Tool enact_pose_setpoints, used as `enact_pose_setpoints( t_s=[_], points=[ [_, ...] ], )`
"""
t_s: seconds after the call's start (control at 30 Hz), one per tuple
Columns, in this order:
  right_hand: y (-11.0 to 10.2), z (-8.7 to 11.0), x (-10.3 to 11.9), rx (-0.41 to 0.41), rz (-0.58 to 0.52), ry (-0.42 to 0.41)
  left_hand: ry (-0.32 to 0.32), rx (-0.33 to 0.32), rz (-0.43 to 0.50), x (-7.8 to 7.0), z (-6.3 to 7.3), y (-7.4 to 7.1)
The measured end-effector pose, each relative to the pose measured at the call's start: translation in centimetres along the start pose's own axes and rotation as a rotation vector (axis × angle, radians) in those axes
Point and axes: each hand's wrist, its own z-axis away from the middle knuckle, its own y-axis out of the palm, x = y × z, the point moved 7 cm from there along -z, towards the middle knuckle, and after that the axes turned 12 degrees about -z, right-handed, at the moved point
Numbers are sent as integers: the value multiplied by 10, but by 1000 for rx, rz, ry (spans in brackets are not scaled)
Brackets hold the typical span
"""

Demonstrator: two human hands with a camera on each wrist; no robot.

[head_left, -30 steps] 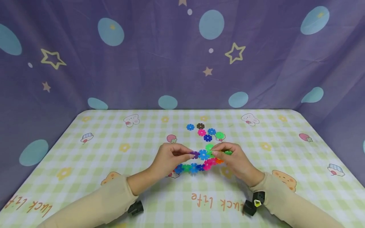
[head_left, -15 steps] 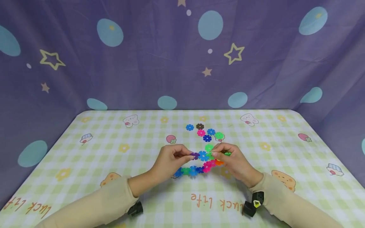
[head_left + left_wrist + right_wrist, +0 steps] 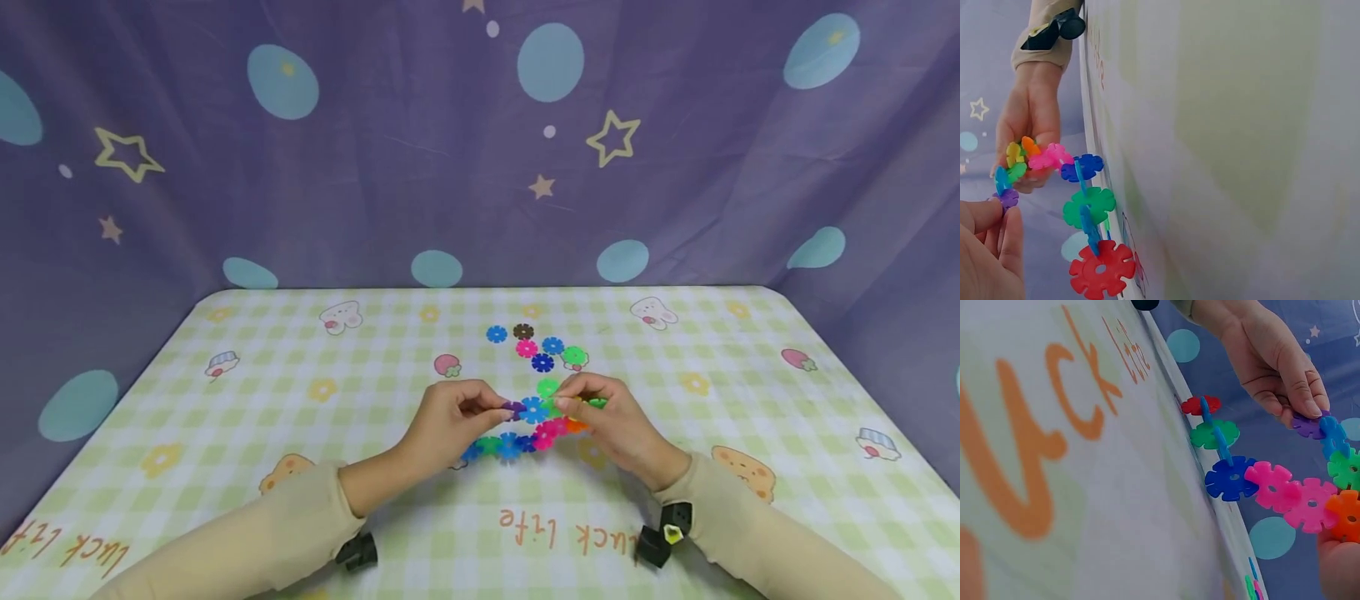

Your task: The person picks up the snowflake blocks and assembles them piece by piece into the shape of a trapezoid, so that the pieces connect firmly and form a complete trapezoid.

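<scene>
Both hands hold up one curved chain of interlocked plastic snowflake discs. My left hand (image 3: 450,425) pinches the purple disc (image 3: 1307,426) at one end between thumb and fingertips. A light blue disc (image 3: 533,409) joins it to a green disc (image 3: 1344,469), where my right hand (image 3: 618,425) pinches the chain with thumb and index finger. Beyond come a yellow disc (image 3: 1014,154), an orange disc (image 3: 1345,515) and pink discs (image 3: 1310,505). The chain then loops back through a dark blue disc (image 3: 1231,479) to a red disc (image 3: 1102,270), hidden behind my left hand in the head view.
Loose discs lie on the checked tablecloth (image 3: 420,517) beyond the hands: a brown one (image 3: 523,332), a pink one (image 3: 527,349), a bright green one (image 3: 575,356) and several blue ones (image 3: 497,334). Another green disc (image 3: 548,387) lies just behind the chain. A purple curtain (image 3: 450,167) hangs behind.
Both hands keep their pinch on the disc chain and barely move. The head view shifts slightly, so the whole scene sits a little further left.
</scene>
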Motion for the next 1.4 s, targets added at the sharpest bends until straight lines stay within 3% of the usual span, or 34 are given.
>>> enact_pose_setpoints(
  t_s=[0.2, 0.4, 0.6, 0.7, 1.0, 1.13, 1.4],
  points=[
    [-5, -1, -4, -12, 53, 68, -31, 12, 28, 2, 0, 0],
    [-11, 0, 4, 15, 278, 157, -57, 21, 52, 2, 0, 0],
    [-4, -1, 21, 107, 492, 122, -68, 19, 61, 1, 0, -1],
    [2, -3, 23, 139, 548, 115, -59, 27, 78, 0, -1, 0],
    [6, -3, 23, 183, 608, 127, -72, 64, 121, -2, -3, 8],
    [5, -2, 23, 192, 621, 122, -85, 112, 143, 1, -5, 10],
    [-1, -3, 23, 211, 600, 125, -151, 167, 146, 19, -20, 0]
  ],
)
